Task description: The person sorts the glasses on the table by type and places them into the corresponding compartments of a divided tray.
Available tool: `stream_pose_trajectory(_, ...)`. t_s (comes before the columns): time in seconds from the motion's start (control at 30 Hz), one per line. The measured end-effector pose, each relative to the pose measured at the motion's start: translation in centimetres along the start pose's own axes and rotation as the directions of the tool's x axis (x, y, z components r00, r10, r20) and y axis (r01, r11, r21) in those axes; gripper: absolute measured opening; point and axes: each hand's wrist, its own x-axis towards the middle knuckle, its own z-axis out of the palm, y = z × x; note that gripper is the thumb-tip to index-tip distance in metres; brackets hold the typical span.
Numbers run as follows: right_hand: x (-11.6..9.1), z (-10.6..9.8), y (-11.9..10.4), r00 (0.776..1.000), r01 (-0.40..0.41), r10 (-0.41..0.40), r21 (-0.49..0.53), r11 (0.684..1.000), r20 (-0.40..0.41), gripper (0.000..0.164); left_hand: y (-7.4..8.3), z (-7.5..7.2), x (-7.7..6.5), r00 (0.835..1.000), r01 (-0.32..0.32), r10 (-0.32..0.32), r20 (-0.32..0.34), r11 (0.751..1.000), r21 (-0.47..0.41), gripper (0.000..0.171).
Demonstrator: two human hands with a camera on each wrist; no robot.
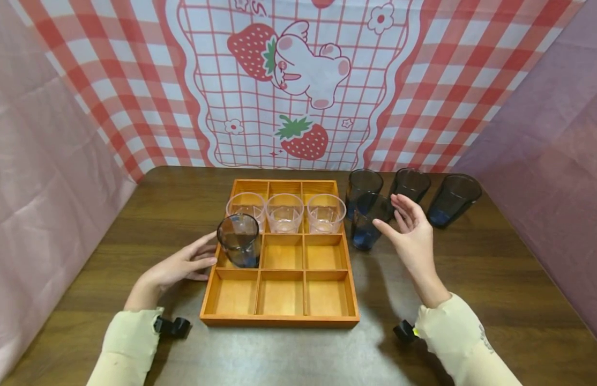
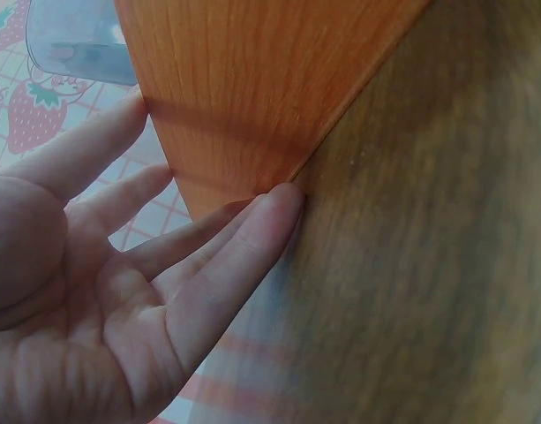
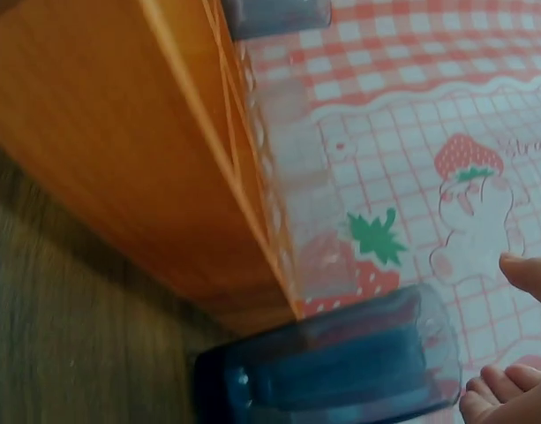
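Note:
My left hand rests its fingertips on the left wall of a wooden tray divided into square compartments. In the left wrist view its extended fingers touch the orange side panel. One dark tinted glass stands in the middle row's left compartment, close to that hand. My right hand, thumb and fingers spread apart, is beside another dark glass standing on the table just right of the tray. The right wrist view has this bluish glass near the fingertips, with nothing gripped.
Three clear pinkish glasses fill the tray's back row. Behind the right hand stand three more dark glasses. A checked strawberry cloth hangs behind the brown table.

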Motion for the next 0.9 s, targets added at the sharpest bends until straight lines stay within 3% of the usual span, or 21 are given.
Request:
stream_pose_trajectory(0.2,0.6,-0.3,1.3,0.995,-0.068,0.076,-0.132,0.989,0.061,0.079,-0.1,0.0,0.0,1.0,-0.004,0.004,0.0,1.0,-0.004,0.074)
stream_pose_trajectory(0.53,1.4,-0.2,2.3,0.985,-0.148,0.166,-0.246,0.958,0.054,0.084,-0.2,0.0,0.1,1.0,0.0,0.0,0.001,1.0,-0.002,0.073)
stream_pose_trajectory(0.9,1.7,0.1,2.6,0.988,-0.148,0.157,-0.315,0.938,0.003,0.074,-0.2,-0.1,0.1,1.0,-0.006,0.006,0.009,1.0,-0.007,0.073)
